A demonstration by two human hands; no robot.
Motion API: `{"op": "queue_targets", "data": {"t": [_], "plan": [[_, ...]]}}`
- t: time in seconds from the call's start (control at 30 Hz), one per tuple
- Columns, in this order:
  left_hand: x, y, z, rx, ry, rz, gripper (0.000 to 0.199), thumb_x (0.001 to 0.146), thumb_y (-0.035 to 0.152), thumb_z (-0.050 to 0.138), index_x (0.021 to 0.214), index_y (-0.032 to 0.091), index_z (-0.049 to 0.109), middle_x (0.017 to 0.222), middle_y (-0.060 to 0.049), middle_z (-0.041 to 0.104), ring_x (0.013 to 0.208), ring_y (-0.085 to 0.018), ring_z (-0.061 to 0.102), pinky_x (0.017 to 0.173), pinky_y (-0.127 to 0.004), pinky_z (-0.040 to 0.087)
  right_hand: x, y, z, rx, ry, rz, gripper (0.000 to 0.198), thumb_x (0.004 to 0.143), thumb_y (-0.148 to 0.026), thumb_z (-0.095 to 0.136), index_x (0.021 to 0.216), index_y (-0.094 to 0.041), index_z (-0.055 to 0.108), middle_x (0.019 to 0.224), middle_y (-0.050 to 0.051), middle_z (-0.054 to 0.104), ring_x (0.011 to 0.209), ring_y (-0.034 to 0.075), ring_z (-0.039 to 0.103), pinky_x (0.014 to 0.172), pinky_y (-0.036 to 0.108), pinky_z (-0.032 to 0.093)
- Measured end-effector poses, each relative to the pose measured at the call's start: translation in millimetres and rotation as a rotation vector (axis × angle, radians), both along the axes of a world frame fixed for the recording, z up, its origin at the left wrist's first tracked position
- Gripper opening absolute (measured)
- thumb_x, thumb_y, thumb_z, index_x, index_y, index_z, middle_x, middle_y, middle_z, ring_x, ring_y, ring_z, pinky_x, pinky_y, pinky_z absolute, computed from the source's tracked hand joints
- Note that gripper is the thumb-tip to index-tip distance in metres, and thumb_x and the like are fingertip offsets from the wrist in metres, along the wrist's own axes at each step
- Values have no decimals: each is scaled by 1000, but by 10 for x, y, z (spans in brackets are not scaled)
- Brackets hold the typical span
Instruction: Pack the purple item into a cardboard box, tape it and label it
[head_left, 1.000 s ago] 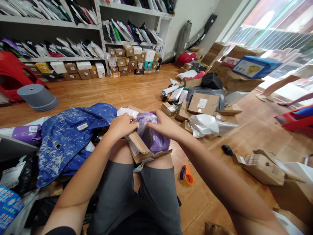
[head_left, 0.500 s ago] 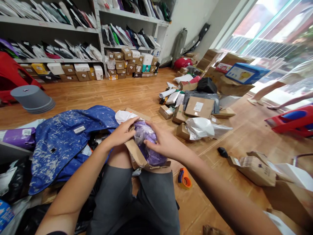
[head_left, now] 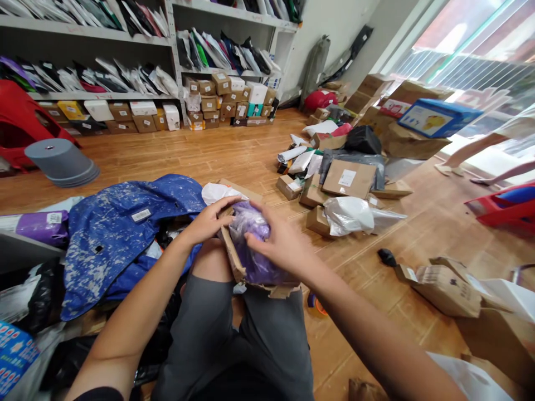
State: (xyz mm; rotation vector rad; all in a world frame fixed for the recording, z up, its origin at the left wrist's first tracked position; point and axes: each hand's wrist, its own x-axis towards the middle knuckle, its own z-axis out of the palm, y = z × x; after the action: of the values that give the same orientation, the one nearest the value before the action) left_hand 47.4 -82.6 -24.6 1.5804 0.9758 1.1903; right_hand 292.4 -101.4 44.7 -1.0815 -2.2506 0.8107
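An open cardboard box [head_left: 234,259] rests across my thighs. Inside it lies a purple item in clear plastic wrap [head_left: 261,266]; its exact kind cannot be made out. My left hand [head_left: 211,224] is closed on the box's left side, with the thumb over the cardboard edge. From the right, my right hand [head_left: 285,239] curves round the purple item, its thumb pressed on the plastic. A white plastic bag [head_left: 219,192] sits at the far end of the box.
A blue camouflage-patterned sack [head_left: 121,239] full of parcels is on my left. Cartons and wrapped parcels [head_left: 349,177] are heaped ahead on the right. A tape dispenser [head_left: 318,305] lies on the floor, partly behind my right forearm. Another person's legs [head_left: 468,156] show near the window.
The left side of the box now stands more upright against my left hand. My right hand has shifted slightly over the purple item. The whole view has turned a little left.
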Motion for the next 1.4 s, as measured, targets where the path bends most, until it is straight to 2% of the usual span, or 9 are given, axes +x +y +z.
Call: {"op": "queue_targets", "data": {"t": [0.13, 0.27, 0.43, 0.53, 0.63, 0.8, 0.93, 1.03, 1.4], "plan": [[92, 111, -224, -113, -300, 50, 63, 94, 67, 70, 138, 21, 77, 150, -12, 71, 150, -38, 56, 131, -50, 35, 132, 219, -35, -110, 105, -53, 77, 85, -33, 75, 158, -18, 56, 160, 17, 59, 149, 35, 55, 130, 56, 39], [168, 245, -540, -425, -436, -17, 91, 78, 92, 69, 130, 18, 81, 135, -16, 79, 137, -42, 66, 121, -53, 46, 266, 384, -112, -324, 158, -45, 81, 83, -37, 81, 158, -18, 56, 147, 15, 70, 132, 35, 68, 120, 56, 51], [37, 350, -679, -457, -368, -204, 84, 71, 70, 93, 134, 17, 77, 138, -17, 77, 131, -39, 70, 115, -46, 50, 437, 476, -177, -392, 189, -25, 83, 83, -41, 85, 159, -24, 57, 146, 12, 71, 132, 35, 69, 120, 55, 51], [-77, 391, -639, -496, -350, -337, 88, 62, 64, 100, 131, 15, 77, 132, -18, 79, 119, -35, 76, 104, -40, 56, 509, 493, -195, -371, 183, 51, 81, 86, -44, 86, 160, -27, 58, 150, 10, 68, 136, 35, 66, 124, 55, 48], [-116, 381, -575, -520, -325, -367, 89, 56, 58, 104, 129, 15, 77, 127, -17, 81, 113, -33, 78, 98, -38, 58, 553, 544, -231, -389, 198, 94, 80, 87, -46, 87, 159, -27, 58, 149, 11, 68, 136, 35, 66, 124, 57, 47], [-10, 277, -379, -585, -265, -309, 74, 77, 69, 89, 131, 19, 76, 130, -14, 80, 115, -29, 76, 100, -38, 57, 631, 734, -426, -538, 265, 65, 78, 83, -47, 88, 153, -27, 60, 152, 12, 66, 138, 35, 65, 125, 58, 46], [75, 229, -129, -458, -60, -266, 70, 88, 79, 73, 125, 20, 79, 130, -12, 80, 116, -29, 74, 101, -39, 56, 627, 811, -583, -624, 307, 21, 77, 83, -50, 87, 151, -27, 59, 150, 11, 68, 135, 34, 67, 121, 56, 49], [69, 195, 6, -360, 7, -280, 68, 93, 80, 67, 121, 19, 80, 128, -12, 80, 115, -29, 74, 100, -39, 56, 532, 816, -620, -588, 308, 43, 71, 83, -48, 88, 145, -26, 63, 152, 10, 67, 137, 33, 65, 122, 52, 48], [23, 30, 23, -270, -4, -171, 63, 97, 72, 68, 135, 22, 74, 130, -10, 79, 118, -30, 72, 98, -38, 55, 226, 848, -564, -610, 260, 149, 72, 74, -38, 93, 138, -25, 63, 135, 8, 74, 124, 30, 71, 113, 49, 54]]}}
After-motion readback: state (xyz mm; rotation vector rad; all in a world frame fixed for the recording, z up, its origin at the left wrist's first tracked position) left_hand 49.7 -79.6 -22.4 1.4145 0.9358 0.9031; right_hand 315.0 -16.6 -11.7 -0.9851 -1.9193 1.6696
